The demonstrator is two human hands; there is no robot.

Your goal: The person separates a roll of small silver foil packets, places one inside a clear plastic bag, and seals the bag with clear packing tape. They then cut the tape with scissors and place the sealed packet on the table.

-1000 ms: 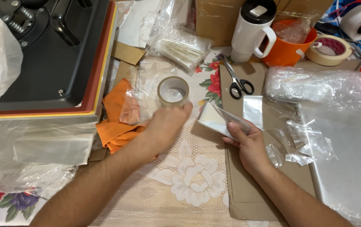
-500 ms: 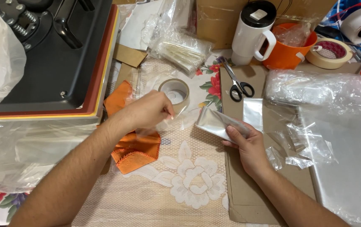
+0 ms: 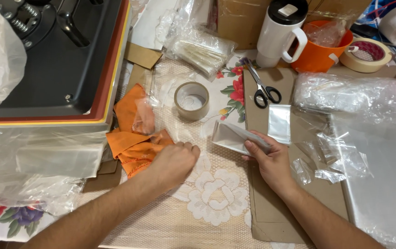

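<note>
While a second ago it touched the tape roll [image 3: 191, 100], the left hand [image 3: 174, 162] now pinches clear film beside the orange cloth [image 3: 133, 138] (right hand [image 3: 271, 159] stays clamped on the silvery pouch [image 3: 237, 137]).

1. A silvery foil pouch [image 3: 235, 136], flat and oblong, lies tilted on the lace cloth, its right end pinned under the right hand's fingers [image 3: 259, 144].
2. A crumpled orange cloth [image 3: 133, 138], hemmed with stitching, lies just left of the left hand's fingertips [image 3: 189, 148], its lower fold touching the knuckles.
</note>
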